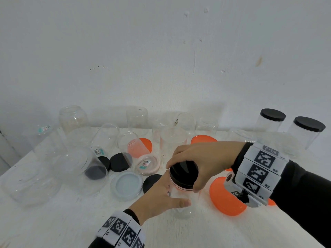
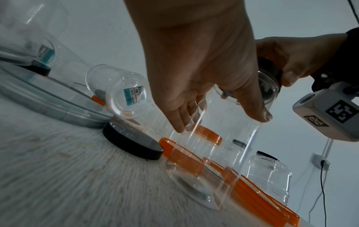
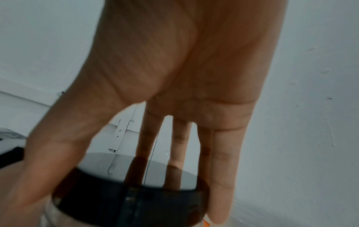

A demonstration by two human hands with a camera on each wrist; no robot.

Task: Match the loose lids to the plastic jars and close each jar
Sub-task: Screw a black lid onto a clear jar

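Note:
A clear plastic jar stands upright on the white table near its front. My left hand grips its body, thumb in front and fingers behind; the left wrist view shows the same hold of that hand on the jar. A black lid sits on the jar's mouth. From above, my right hand holds the lid by its rim between thumb and fingers. In the right wrist view, the right hand surrounds the lid. Whether the lid is screwed tight cannot be told.
Loose black lids, orange lids and a wide clear lid lie around. Several open clear jars crowd the left and back, some on their sides. Two jars with black lids stand at the back right.

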